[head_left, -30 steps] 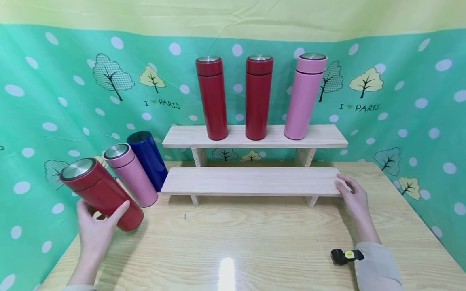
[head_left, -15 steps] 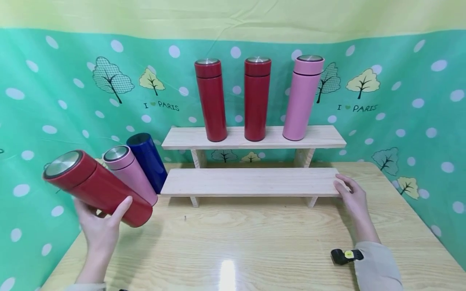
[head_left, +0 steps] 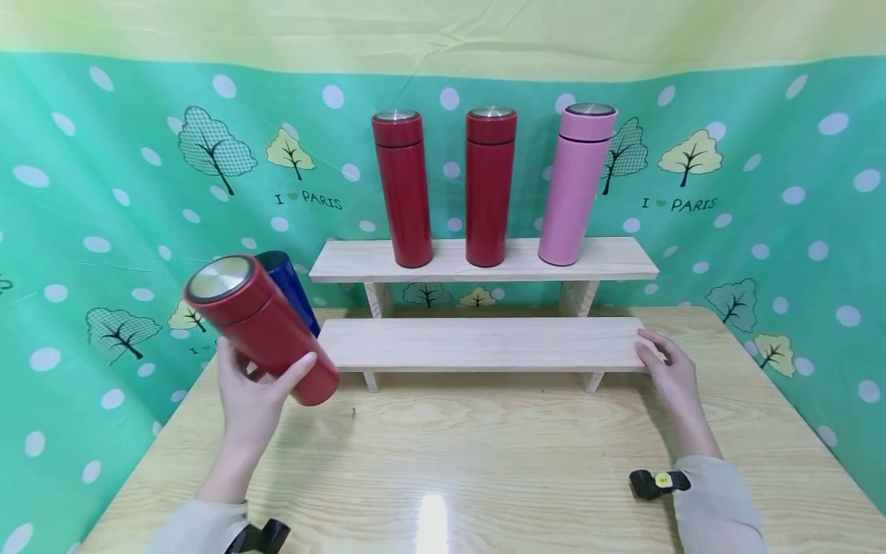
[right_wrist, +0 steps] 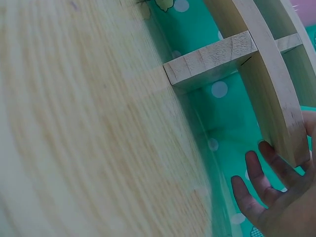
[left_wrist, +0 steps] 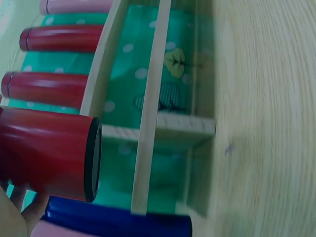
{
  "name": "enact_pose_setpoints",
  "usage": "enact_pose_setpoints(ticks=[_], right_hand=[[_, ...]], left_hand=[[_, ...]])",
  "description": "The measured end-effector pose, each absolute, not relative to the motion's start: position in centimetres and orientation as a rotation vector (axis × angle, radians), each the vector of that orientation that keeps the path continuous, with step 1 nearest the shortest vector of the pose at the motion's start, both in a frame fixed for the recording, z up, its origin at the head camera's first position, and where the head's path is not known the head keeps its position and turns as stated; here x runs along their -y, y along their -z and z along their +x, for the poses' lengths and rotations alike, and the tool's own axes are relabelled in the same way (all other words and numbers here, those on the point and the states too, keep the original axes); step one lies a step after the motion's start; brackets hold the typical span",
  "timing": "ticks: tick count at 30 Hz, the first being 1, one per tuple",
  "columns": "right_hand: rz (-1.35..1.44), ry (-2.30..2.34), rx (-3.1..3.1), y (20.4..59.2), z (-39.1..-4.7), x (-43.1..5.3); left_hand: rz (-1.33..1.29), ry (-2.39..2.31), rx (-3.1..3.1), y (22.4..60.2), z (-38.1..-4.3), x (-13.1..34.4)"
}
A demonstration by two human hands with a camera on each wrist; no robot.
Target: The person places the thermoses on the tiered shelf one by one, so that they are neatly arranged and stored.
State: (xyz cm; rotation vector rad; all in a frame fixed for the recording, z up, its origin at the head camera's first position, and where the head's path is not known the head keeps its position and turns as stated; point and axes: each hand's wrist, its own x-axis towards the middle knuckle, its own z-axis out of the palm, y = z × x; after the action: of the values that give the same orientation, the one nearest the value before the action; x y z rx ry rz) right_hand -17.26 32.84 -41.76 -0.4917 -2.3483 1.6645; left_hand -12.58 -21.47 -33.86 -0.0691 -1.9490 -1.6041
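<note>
My left hand [head_left: 251, 400] grips a red thermos flask [head_left: 277, 331] with a steel lid top. It is tilted with its lid to the upper left, and its base overlaps the lower shelf's left end in the head view. The left wrist view shows its dark-rimmed base [left_wrist: 93, 159] beside the shelf boards. My right hand [head_left: 671, 377] holds the right end of the lower wooden shelf [head_left: 477, 342]; in the right wrist view several fingers [right_wrist: 256, 177] spread below the board. A blue flask [head_left: 289, 286] stands behind the held one. A pink flask [left_wrist: 59, 231] shows beneath it in the left wrist view.
On the upper shelf [head_left: 332, 263] stand two red flasks [head_left: 404, 200] [head_left: 490, 200] and a pink flask [head_left: 577, 192]. A green dotted curtain [head_left: 782, 231] hangs behind the wooden table [head_left: 526, 454].
My left hand has lifted the red flask and carried it right toward the lower shelf, so it now covers the pink flask in the head view. The right hand has stayed put.
</note>
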Motion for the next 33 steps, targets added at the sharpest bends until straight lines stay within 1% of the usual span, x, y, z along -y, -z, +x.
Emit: enact_pose_setpoints(ticks=[13, 25, 33], right_hand=[[-0.494, -1.672, 2.325, 41.6, -17.4, -32.8], [-0.513, -1.669, 2.334, 41.5, -16.9, -33.1], [-0.522, -1.660, 2.359, 41.5, -17.2, -32.7]], left_hand=[[-0.174, 1.647, 2.047, 33.8, -14.4, 17.3], [-0.301, 1.725, 2.128, 33.4, -15.9, 13.3], [-0.370, 1.817, 2.135, 33.0, -17.1, 10.6]])
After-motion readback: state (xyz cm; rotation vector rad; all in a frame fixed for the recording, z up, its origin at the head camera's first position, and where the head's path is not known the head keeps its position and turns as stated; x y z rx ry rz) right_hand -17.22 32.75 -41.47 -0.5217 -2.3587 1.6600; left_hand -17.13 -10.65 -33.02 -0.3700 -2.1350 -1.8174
